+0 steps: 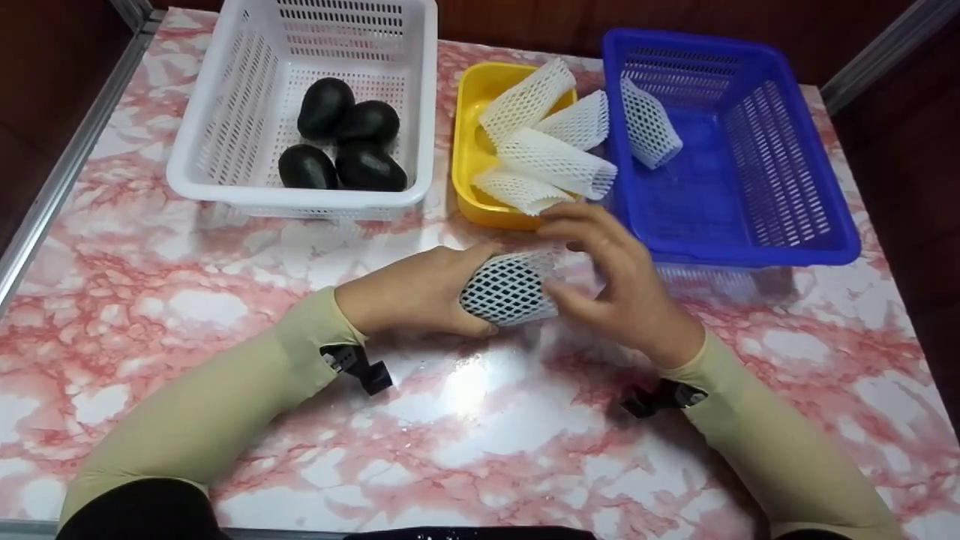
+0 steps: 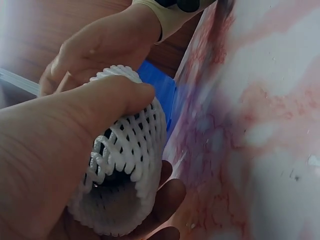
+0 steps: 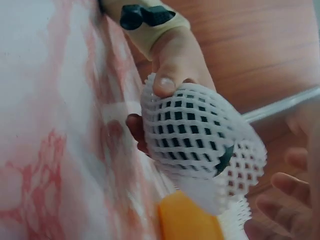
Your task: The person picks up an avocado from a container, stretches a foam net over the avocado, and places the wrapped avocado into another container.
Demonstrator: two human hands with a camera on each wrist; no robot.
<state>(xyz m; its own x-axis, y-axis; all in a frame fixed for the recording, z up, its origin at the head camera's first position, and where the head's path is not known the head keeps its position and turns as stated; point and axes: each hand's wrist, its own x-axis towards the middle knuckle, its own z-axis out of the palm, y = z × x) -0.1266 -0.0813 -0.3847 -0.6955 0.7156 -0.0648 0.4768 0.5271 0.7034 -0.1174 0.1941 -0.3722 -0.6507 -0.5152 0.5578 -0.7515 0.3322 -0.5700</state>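
My left hand (image 1: 412, 289) grips an avocado in a white foam net sleeve (image 1: 508, 291), thumb on one side and fingers around the other. Dark skin shows through the mesh, and in the right wrist view the sleeve (image 3: 187, 130) extends past the avocado as a loose, hollow end. My right hand (image 1: 619, 281) is beside that end with its fingers spread and loosely bent. In the right wrist view, a gap separates its fingers (image 3: 282, 197) from the net. Seen from the left wrist, the sleeve's near end gapes below the left thumb (image 2: 125, 95).
A white basket (image 1: 300, 196) at the back left has several bare avocados (image 1: 367, 166) inside. Behind the hands, a yellow container (image 1: 466, 176) is heaped with several foam sleeves (image 1: 555, 161). At the back right, a blue basket (image 1: 750, 255) contains a netted dark fruit (image 1: 649, 124) by its left wall.
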